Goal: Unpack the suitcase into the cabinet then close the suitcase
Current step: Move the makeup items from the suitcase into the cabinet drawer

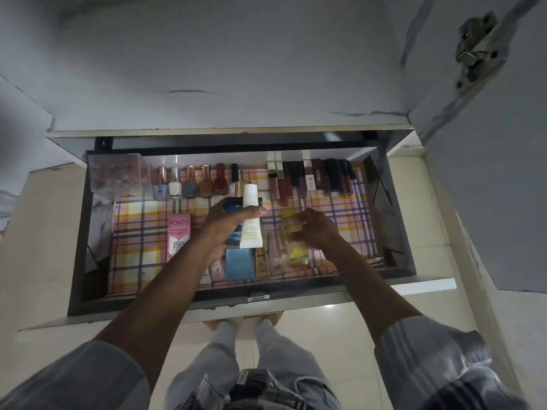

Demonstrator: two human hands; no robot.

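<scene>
Drawer (pixel 396 220), pulled open: unpacking step. Left hand (pixel 225 223) grips white tube (pixel 251 223) and blue box (pixel 236 202) above mid-drawer. Right hand (pixel 313 229) pinches yellow bottle (pixel 293 241) near front edge. Next, likely: set each in bare lining. Suitcase unseen.

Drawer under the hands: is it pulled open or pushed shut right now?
Open. The drawer is pulled well out of the cabinet, its checked liner and row of nail polish bottles fully exposed.

"POND'S" and "BB" on the pink box (pixel 177 238).
</scene>
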